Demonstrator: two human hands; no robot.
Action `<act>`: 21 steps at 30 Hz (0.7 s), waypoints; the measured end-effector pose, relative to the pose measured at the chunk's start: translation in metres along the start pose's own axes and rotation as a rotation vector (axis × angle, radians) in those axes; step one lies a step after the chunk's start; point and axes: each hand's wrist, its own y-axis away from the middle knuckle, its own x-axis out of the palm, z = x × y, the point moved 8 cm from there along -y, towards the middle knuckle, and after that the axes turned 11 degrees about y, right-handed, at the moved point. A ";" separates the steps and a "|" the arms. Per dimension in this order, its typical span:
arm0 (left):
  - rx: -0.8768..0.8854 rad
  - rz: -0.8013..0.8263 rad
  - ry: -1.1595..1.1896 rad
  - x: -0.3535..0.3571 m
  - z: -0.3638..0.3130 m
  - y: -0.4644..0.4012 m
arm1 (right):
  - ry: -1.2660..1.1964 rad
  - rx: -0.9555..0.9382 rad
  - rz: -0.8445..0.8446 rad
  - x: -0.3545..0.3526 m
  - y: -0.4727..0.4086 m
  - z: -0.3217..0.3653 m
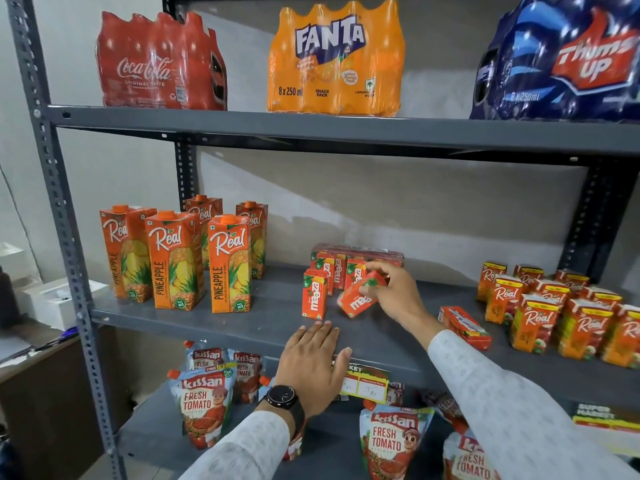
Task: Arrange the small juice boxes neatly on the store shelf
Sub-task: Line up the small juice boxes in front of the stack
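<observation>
Head view. Nearest the camera: two pale patterned sleeves, the left wrist with a dark watch [283, 396]. Left hand [313, 365] flat, fingers spread, palm down on the front lip of the middle shelf [242, 327], just in front of the upright Maaza box [314, 294]; nothing held. Right hand [391, 292] reaching in from the right, wrist raised, fingers curled and pinching a tilted Maaza box [362, 294] by its upper end, lower corner close to or on the shelf just right of the upright box. Behind the upright box: a short row of standing Maaza boxes [337, 270] and a wrapped pack. One more small box [464, 327] lying flat well to the right of the upright box, near the standing Real boxes [561, 317].

Step in hand, as judged: standing the pinched box upright beside the front one. Next move probably calling for a turn to vertical, faces aligned, sides touching, then release; afterwards likely the lying box.

Tall pineapple cartons [173, 261] well left of the upright box.
</observation>
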 end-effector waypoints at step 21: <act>0.014 -0.008 0.003 -0.001 0.002 -0.001 | 0.153 -0.104 -0.112 -0.032 0.021 0.009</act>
